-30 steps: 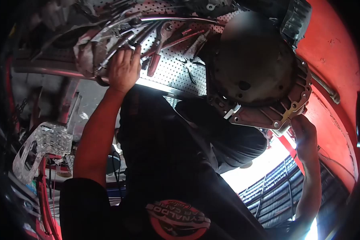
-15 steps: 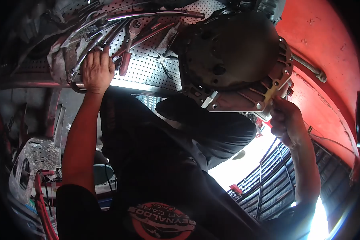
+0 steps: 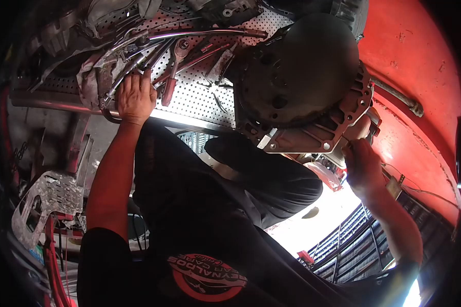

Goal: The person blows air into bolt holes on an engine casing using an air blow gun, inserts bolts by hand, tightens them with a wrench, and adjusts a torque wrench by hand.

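Note:
My left hand lies on the edge of a perforated metal tray, fingers stretched forward over the ends of some tools. Just right of it is a ratchet wrench with a red handle. A long chrome bar lies beyond, across other tools. A large metal housing with ribs and bolt holes has a dark round cover on top. My right hand is at the housing's lower right side, fingers curled up against it. What those fingers grip is hidden.
A red curved panel rises along the right, with a rod beside the housing. Dark greasy parts and a crumpled cloth lie on the tray. A worn plastic chair stands at lower left.
The view has shifted, so the tray and tools appear slightly lower and further right. My right hand has moved around the housing's lower right side. My left hand stays on the tray edge.

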{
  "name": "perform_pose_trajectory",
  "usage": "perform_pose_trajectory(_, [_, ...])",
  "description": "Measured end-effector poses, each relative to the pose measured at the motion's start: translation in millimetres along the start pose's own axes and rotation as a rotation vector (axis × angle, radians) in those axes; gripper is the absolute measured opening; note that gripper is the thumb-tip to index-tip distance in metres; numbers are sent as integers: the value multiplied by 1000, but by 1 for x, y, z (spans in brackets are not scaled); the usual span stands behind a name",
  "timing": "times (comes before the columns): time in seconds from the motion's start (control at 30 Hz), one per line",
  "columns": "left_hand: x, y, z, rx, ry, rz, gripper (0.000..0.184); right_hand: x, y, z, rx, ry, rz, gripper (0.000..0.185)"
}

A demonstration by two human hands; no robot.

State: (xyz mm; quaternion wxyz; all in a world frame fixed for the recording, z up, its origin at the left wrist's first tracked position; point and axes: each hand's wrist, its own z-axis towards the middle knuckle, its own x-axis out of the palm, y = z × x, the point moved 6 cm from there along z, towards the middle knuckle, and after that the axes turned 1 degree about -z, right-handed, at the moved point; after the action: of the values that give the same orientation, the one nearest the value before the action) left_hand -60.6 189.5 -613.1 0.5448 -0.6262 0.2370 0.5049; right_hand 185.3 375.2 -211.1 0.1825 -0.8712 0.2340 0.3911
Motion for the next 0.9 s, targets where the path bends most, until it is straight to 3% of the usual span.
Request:
perform_pose_trajectory(0.1, [5, 2, -1, -29, 61, -1, 46, -4, -5, 4, 194, -222, 267, 36])
perform_pose_trajectory(0.17, [2, 1, 0, -18, 49, 6, 46, 13, -10, -6, 1075, 280, 1487, 40])
perform_pose_trajectory(0.23, [0, -1, -1, -13, 32, 8, 46, 8, -4, -6, 1195, 236, 1506, 39])
perform_pose_trajectory(0.3, [2, 1, -2, -12, 43, 5, 46, 3, -14, -13, 1097, 195, 1262, 38])
perform_pose_trajectory(0.33, [3, 2, -3, -7, 33, -4, 47, -5, -15, -13, 1068, 321, 1068, 37])
perform_pose_trajectory(0.37, [2, 2, -2, -7, 37, 0, 47, 6, -18, -13, 1067, 325, 1072, 37])
perform_pose_trajectory(0.4, [1, -1, 0, -13, 45, 13, 47, 3, -20, 2, 635, 138, 688, 34])
perform_pose_trajectory(0.47, [-1, -2, 0, -16, 24, 37, 47, -5, -5, 12, 193, -46, 302, 31])
perform_pose_trajectory(0.53, [2, 0, 1, -23, 37, 23, 48, -1, -7, 11, 226, 3, 171, 18])
perform_pose_trajectory(0.6, [0, -4, 2, -30, 55, 19, 48, -5, -1, 10, 18, 46, -60, 15])
perform_pose_trajectory(0.73, [-2, -1, 1, -10, 45, 22, 43, -11, -4, 10, -356, 48, -497, 26])
perform_pose_trajectory(0.83, [-1, -1, 1, -6, 44, 18, 39, -17, -4, 12, -540, 37, -655, 31])
perform_pose_trajectory(0.9, [0, 0, 0, 4, 50, 23, 35, -12, -3, 11, -552, 33, -638, 31])
